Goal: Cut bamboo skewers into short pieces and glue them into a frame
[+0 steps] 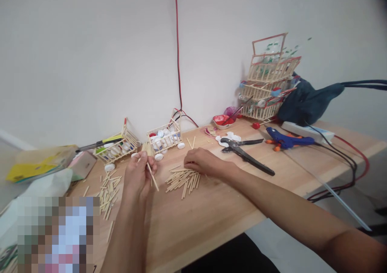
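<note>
Sticks (181, 180) are lying piled on the table (181, 228), many ungathered; the left hand (139, 170) is gripping a gathered bunch, while the right hand (205, 161) is resting at the pile, its grip unclear.

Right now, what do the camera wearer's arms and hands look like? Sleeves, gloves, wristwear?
Left hand and right hand: bare, no gloves. Left forearm and right forearm: no sleeves in frame. No watch, band, cable or marking shows. Rings: can't tell, fingers partly hidden.
</note>
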`<state>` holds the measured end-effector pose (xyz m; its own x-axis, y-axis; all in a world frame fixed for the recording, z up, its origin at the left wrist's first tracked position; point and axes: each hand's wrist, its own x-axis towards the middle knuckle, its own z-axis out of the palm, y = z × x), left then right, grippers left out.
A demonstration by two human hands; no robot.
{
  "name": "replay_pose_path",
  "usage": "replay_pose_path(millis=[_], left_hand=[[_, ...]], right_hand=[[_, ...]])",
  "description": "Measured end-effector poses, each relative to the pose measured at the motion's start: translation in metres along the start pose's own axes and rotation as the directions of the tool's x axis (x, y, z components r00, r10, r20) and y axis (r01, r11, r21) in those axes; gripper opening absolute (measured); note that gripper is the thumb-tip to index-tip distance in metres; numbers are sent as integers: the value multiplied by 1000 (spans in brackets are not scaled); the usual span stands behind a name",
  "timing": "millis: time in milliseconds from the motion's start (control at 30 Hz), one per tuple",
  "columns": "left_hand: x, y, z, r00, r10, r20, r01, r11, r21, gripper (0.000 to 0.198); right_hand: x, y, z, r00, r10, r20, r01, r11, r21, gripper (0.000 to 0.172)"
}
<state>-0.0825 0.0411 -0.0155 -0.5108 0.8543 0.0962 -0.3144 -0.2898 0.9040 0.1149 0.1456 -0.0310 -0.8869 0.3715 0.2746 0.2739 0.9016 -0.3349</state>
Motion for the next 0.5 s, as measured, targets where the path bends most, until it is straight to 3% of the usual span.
replay_pose_path(millis=[267,500], left_hand=[[2,-6,-3,993,-116,-36,115,993,-30,29],[4,-12,-3,987,-157,-17,157,988,8,28]], right_hand=[[10,6,13,991,49,-121,-48,999,10,17],[35,-14,4,997,69,28,-61,973,-223,14]])
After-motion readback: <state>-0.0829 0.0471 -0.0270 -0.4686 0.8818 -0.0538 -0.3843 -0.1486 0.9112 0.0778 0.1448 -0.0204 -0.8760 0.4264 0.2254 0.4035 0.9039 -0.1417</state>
